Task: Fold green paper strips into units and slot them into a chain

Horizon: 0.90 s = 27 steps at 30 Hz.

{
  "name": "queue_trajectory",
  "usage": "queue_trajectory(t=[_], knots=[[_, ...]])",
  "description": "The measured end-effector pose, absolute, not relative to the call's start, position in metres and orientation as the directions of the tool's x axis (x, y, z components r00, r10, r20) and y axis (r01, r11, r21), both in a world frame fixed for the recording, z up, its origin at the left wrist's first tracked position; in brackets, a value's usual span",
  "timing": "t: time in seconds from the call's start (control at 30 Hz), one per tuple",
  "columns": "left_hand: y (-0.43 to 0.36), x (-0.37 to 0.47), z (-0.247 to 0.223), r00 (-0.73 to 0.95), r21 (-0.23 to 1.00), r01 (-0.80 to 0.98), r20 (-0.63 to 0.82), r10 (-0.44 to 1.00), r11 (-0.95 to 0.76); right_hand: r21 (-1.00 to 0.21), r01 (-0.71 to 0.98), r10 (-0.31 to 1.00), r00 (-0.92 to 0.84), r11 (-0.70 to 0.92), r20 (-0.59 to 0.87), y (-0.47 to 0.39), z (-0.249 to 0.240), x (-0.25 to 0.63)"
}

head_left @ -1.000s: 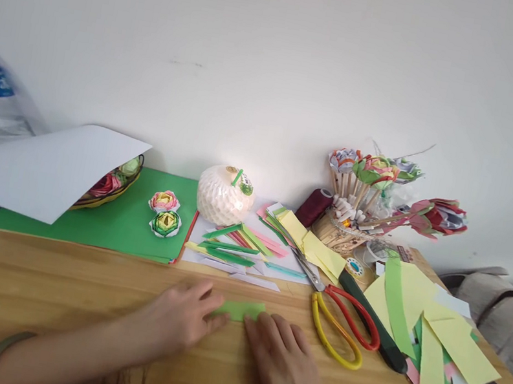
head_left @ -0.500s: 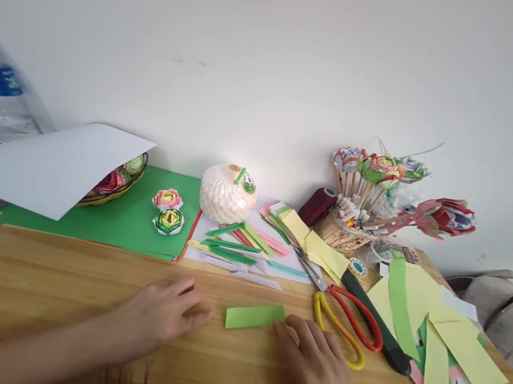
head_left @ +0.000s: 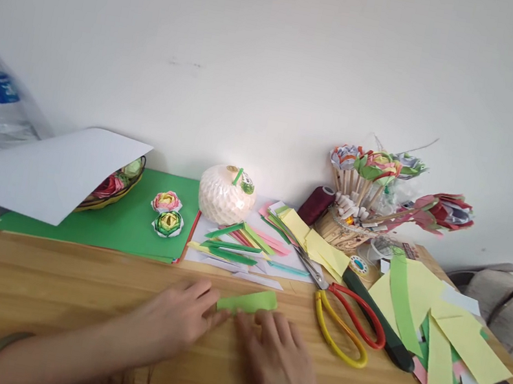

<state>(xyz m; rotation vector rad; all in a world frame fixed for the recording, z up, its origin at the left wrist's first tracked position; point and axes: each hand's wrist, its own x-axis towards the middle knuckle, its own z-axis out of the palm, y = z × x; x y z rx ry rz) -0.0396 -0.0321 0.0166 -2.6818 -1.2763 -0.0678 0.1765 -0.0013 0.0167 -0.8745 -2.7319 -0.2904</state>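
Observation:
A light green paper strip (head_left: 251, 299) lies on the wooden table in front of me, its right end lifting slightly. My left hand (head_left: 183, 317) has its thumb and index finger closed around the strip's left end. On the strip's near edge rest the thumb and fingertips of my right hand (head_left: 276, 352), bent and holding it. Both hands are somewhat blurred, and my fingers hide parts of the near edge. Just beyond the strip are folded paper pieces (head_left: 230, 256) in several colours on a white sheet. To the right lie scissors (head_left: 345, 321) with one red and one yellow handle.
Two folded paper flowers (head_left: 167, 223) sit on green sheets (head_left: 131, 238) at the left, by a tilted white sheet (head_left: 53, 171). A white textured apple-shaped ornament (head_left: 225, 196) stands near the wall. Yellow paper strips (head_left: 443, 367), a dark-handled tool (head_left: 392, 339) and a flower basket (head_left: 341, 229) occupy the right.
My left hand has moved right onto the strip's left end. My right hand has shifted left from its right end to its near edge. The strip has moved slightly left and away.

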Motion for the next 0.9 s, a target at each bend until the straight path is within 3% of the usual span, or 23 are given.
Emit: queue_trajectory(t=[0.33, 0.53, 0.77, 0.9], knots=[[-0.035, -0.046, 0.018, 0.658, -0.116, 0.753, 0.159, 0.736, -0.648, 0.178, 0.651, 0.6, -0.754, 0.738, 0.268, 0.013, 0.021, 0.2], [-0.038, -0.055, 0.018, 0.676, -0.096, 0.736, 0.165, 0.718, -0.67, 0.154, 0.688, 0.65, -0.723, 0.709, 0.234, 0.019, 0.022, 0.217], [-0.037, -0.061, 0.016, 0.675, -0.058, 0.733, 0.19, 0.713, -0.678, -0.016, 0.678, 0.638, -0.682, 0.735, 0.358, 0.022, 0.022, 0.218], [-0.034, -0.058, 0.017, 0.617, 0.039, 0.741, 0.355, 0.703, -0.67, -0.137, 0.739, 0.717, -0.565, 0.66, 0.409, 0.026, 0.018, 0.215]])
